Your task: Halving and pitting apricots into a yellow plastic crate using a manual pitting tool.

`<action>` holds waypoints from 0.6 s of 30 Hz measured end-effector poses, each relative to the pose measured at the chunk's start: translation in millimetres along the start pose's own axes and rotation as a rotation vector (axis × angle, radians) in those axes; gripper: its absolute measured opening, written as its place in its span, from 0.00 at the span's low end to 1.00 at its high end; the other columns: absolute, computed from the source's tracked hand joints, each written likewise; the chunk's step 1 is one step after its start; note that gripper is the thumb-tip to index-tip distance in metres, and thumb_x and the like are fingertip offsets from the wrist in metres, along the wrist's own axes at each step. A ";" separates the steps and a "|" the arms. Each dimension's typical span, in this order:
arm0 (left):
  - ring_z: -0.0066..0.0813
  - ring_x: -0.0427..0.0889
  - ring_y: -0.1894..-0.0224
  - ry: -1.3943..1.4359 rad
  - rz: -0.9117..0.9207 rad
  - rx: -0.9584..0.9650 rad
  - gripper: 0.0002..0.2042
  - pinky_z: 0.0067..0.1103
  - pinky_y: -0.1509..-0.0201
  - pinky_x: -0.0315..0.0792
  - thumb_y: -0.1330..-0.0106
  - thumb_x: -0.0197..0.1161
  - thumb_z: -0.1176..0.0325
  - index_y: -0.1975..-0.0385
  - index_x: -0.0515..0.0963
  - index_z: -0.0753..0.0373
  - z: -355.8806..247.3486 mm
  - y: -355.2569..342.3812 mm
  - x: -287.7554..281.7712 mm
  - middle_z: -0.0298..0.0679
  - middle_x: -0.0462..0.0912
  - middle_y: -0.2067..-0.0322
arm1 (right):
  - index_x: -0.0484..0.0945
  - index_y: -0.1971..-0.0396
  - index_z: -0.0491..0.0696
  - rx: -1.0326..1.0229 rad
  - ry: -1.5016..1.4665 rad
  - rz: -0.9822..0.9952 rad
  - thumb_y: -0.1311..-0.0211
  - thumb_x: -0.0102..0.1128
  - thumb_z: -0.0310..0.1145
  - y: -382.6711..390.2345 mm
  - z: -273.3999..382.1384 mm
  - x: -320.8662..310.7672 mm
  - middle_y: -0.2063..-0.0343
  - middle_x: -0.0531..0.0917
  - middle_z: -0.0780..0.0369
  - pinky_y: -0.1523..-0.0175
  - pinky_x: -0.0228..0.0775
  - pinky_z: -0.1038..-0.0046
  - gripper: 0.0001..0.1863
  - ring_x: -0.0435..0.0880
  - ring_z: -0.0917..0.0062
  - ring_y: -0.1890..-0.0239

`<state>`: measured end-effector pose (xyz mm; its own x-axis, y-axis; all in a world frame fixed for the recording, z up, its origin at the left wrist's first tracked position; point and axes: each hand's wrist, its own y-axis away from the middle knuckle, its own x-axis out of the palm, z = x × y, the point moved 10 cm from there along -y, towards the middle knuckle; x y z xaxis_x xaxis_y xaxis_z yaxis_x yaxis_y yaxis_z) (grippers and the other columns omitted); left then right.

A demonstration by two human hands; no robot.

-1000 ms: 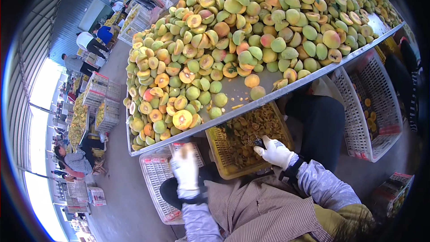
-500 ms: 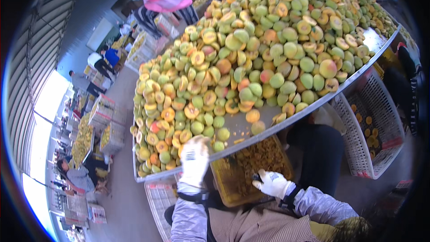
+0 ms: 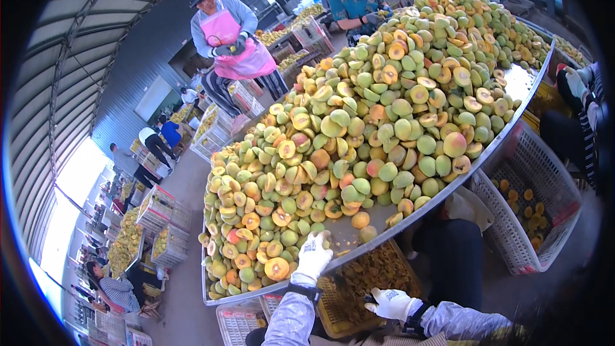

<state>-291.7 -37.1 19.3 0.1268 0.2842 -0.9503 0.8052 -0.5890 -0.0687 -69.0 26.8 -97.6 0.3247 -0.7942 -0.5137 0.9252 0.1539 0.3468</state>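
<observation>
A large heap of green, yellow and orange peaches (image 3: 384, 125), many cut in half, covers the metal table (image 3: 346, 224). At the table's near edge my left hand (image 3: 314, 256), in a white glove, bends its fingers over a small greenish peach (image 3: 326, 238). Just left of it lies a bright orange cut half (image 3: 277, 269). Below the table edge my right hand (image 3: 392, 303), also gloved, is closed on a small dark tool (image 3: 369, 298); its kind does not show. Under that hand is a yellow crate (image 3: 330, 320) with brownish scraps inside.
On the right a white slotted crate (image 3: 519, 256) holds several cut halves. Another pale crate (image 3: 240, 323) stands under the table's near left corner. Across the table are a person in a pink apron (image 3: 230, 45) and another in a patterned shirt (image 3: 355, 3). Someone sits close at the right edge.
The view has tilted up, so the people across the table show more. My left hand has moved right along the edge, uncovering the orange half. My right hand stays over the yellow crate.
</observation>
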 end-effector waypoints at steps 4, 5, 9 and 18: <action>0.47 0.77 0.47 0.298 -0.273 0.014 0.24 0.32 0.41 0.73 0.50 0.62 0.74 0.48 0.77 0.62 -46.2 9.9 -75.3 0.49 0.76 0.50 | 0.73 0.54 0.41 0.039 -0.021 0.007 0.31 0.49 0.53 5.3 -7.6 -0.7 0.59 0.84 0.46 0.47 0.72 0.55 0.27 0.83 0.50 0.53; 0.47 0.77 0.46 0.284 -0.404 0.034 0.24 0.32 0.41 0.73 0.50 0.62 0.75 0.48 0.77 0.63 -46.5 15.4 -99.7 0.49 0.76 0.49 | 0.73 0.54 0.41 0.032 -0.020 0.008 0.31 0.49 0.53 5.0 -3.0 0.8 0.59 0.84 0.47 0.46 0.72 0.55 0.27 0.83 0.50 0.53; 0.42 0.75 0.42 0.324 -0.502 0.018 0.27 0.30 0.35 0.68 0.47 0.62 0.77 0.42 0.74 0.65 -32.3 -0.2 -121.7 0.47 0.75 0.44 | 0.73 0.52 0.41 0.033 -0.002 0.024 0.30 0.49 0.54 7.7 -0.9 0.8 0.56 0.84 0.45 0.45 0.71 0.55 0.28 0.82 0.50 0.51; 0.30 0.72 0.40 0.896 -0.449 -0.078 0.32 0.23 0.36 0.66 0.44 0.58 0.79 0.35 0.66 0.69 -12.9 55.5 -76.1 0.45 0.74 0.42 | 0.73 0.52 0.40 0.034 0.014 0.035 0.30 0.49 0.53 10.2 -2.9 1.9 0.57 0.84 0.44 0.45 0.71 0.56 0.28 0.82 0.49 0.50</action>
<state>-249.2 -81.6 91.8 0.1655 0.9512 -0.2605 0.9170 -0.2456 -0.3144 -58.3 28.6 -97.3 0.3601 -0.7802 -0.5116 0.9059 0.1614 0.3915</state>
